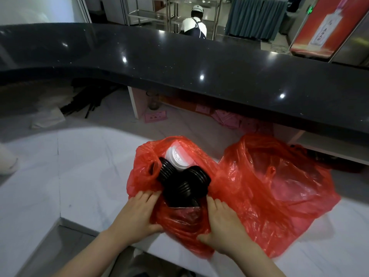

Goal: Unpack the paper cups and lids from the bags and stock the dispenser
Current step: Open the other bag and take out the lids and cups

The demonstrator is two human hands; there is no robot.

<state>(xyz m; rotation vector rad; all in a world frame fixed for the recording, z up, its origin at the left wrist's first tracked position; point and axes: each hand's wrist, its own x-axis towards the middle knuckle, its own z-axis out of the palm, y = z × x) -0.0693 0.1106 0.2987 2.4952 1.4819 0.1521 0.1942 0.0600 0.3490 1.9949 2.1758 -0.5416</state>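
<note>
A red plastic bag (143,168) lies open on the white marble worktop (83,176) in front of me. Stacks of black lids (183,184) and a stack of white lids (177,156) show through its mouth. My left hand (135,214) presses on the bag's near left edge, thumb under the plastic. My right hand (221,226) grips the near right edge beside the black lids. A second red bag (279,186) lies crumpled to the right, touching the first; nothing in it can be made out. No cups or dispenser are in view.
A raised black counter (179,62) curves across the back above the worktop. Pink cards (155,116) and black sticks (85,102) lie under it. A white object (8,160) sits at the far left edge. A person (194,25) crouches beyond the counter.
</note>
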